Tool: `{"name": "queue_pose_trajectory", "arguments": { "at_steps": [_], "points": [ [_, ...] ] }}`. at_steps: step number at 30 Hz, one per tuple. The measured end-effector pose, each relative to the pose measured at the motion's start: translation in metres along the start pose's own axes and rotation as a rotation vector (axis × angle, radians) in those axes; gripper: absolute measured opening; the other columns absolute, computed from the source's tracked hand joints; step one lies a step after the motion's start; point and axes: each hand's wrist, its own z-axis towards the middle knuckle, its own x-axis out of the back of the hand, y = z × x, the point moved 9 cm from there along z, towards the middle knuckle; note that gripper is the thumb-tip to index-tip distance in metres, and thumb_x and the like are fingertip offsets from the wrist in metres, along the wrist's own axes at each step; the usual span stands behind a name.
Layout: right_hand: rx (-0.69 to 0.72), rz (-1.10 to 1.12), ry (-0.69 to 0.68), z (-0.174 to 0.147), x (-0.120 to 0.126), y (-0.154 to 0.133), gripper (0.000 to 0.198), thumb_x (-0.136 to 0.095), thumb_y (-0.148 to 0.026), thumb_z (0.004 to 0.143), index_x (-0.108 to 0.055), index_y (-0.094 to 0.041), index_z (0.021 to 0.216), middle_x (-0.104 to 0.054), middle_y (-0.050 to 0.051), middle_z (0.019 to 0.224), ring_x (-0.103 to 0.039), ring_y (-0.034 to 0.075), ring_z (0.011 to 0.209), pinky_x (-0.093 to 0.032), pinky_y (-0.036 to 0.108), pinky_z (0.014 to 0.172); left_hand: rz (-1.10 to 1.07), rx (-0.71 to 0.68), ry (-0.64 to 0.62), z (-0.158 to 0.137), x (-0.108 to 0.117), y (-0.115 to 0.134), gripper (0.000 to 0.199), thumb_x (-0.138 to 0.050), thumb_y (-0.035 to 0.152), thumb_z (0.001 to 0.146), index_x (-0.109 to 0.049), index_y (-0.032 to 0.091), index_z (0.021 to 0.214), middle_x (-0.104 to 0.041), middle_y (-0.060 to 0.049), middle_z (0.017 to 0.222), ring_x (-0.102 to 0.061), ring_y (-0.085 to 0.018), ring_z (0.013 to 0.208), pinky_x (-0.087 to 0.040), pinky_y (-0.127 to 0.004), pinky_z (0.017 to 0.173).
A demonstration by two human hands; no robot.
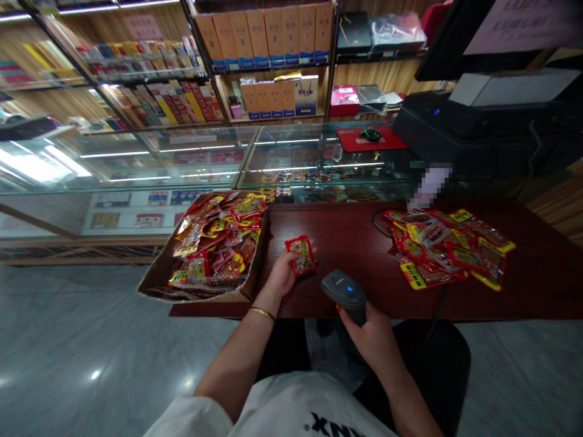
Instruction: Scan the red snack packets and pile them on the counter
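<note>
Packet, red, glossy: pinched by the left hand, thumb uppermost, over the table, between filled carton and loose pile. Scanner, dark: handle wrapped by the right hand. Hazards, as judged: slick wrapper could slip from a light pinch; scanner nose, near, could knock it. Orientation: nose points left, towards the packet; packet's long axis runs away from the wearer, far end leaning left.

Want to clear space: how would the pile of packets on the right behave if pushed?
The pile of packets would probably spread, since they overlap loosely. Their glossy wrappers look likely to slip. Mostly flat, they seem unlikely to roll.
</note>
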Motion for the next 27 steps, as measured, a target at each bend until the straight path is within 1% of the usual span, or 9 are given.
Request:
{"name": "queue_pose_trajectory", "arguments": {
  "at_steps": [3, 7, 11, 15, 18, 23, 27],
  "points": [
    [0.009, 0.016, 0.01, -0.007, 0.01, -0.004, 0.03, -0.061, -0.039, 0.09, -0.075, -0.019, 0.107, -0.081, 0.01, 0.101, -0.078, 0.028, 0.096, -0.06, 0.036, 0.087, 0.002, -0.015, 0.036, -0.009, -0.003, 0.006, 0.052, -0.061, 0.014, 0.076, -0.059, 0.015, 0.128, -0.066, -0.014, 0.134, -0.063, -0.033, 0.123, -0.049, -0.057, 0.105],
    [0.008, 0.023, 0.028, -0.018, 0.023, -0.009, 0.028, -0.063, -0.039, 0.088, -0.076, -0.02, 0.103, -0.082, 0.01, 0.093, -0.078, 0.029, 0.088, -0.061, 0.037, 0.083, 0.085, -0.114, 0.118, -0.019, -0.006, 0.019, 0.047, -0.067, 0.021, 0.083, -0.058, 0.02, 0.128, -0.071, -0.011, 0.125, -0.067, -0.028, 0.116, -0.047, -0.052, 0.107],
    [-0.02, 0.034, 0.029, -0.021, 0.026, -0.008, 0.026, -0.062, -0.04, 0.087, -0.077, -0.02, 0.097, -0.082, 0.01, 0.089, -0.079, 0.029, 0.085, -0.062, 0.035, 0.079, 0.089, -0.15, 0.098, -0.024, -0.014, 0.023, 0.042, -0.071, 0.027, 0.083, -0.061, 0.023, 0.124, -0.072, -0.009, 0.121, -0.065, -0.029, 0.12, -0.042, -0.053, 0.111],
    [-0.013, 0.035, 0.036, -0.02, 0.025, -0.009, 0.026, -0.061, -0.041, 0.088, -0.076, -0.021, 0.097, -0.082, 0.01, 0.092, -0.079, 0.029, 0.087, -0.062, 0.034, 0.078, 0.096, -0.137, 0.068, -0.032, -0.025, 0.019, 0.044, -0.07, 0.026, 0.084, -0.06, 0.023, 0.127, -0.073, -0.01, 0.121, -0.064, -0.031, 0.121, -0.041, -0.056, 0.11],
    [-0.012, 0.026, 0.037, -0.02, 0.024, -0.009, 0.026, -0.062, -0.041, 0.088, -0.076, -0.021, 0.099, -0.082, 0.01, 0.091, -0.078, 0.03, 0.087, -0.061, 0.036, 0.08, 0.109, -0.129, 0.057, -0.039, -0.031, 0.015, 0.045, -0.07, 0.028, 0.084, -0.06, 0.024, 0.128, -0.072, -0.009, 0.122, -0.064, -0.031, 0.121, -0.042, -0.055, 0.11],
    [-0.01, 0.042, 0.045, -0.019, 0.025, -0.014, 0.028, -0.062, -0.041, 0.088, -0.076, -0.021, 0.1, -0.082, 0.01, 0.09, -0.079, 0.029, 0.087, -0.061, 0.034, 0.078, 0.102, -0.143, 0.061, -0.039, -0.034, 0.008, 0.047, -0.071, 0.029, 0.083, -0.06, 0.024, 0.129, -0.071, -0.008, 0.123, -0.065, -0.03, 0.119, -0.044, -0.051, 0.109],
    [-0.024, 0.045, 0.041, -0.02, 0.026, -0.014, 0.027, -0.061, -0.041, 0.087, -0.076, -0.02, 0.096, -0.082, 0.01, 0.088, -0.079, 0.029, 0.084, -0.061, 0.034, 0.077, 0.114, -0.13, 0.09, -0.035, -0.031, 0.003, 0.043, -0.071, 0.029, 0.084, -0.06, 0.023, 0.125, -0.073, -0.007, 0.116, -0.067, -0.029, 0.114, -0.047, -0.052, 0.106]
  ]
}}
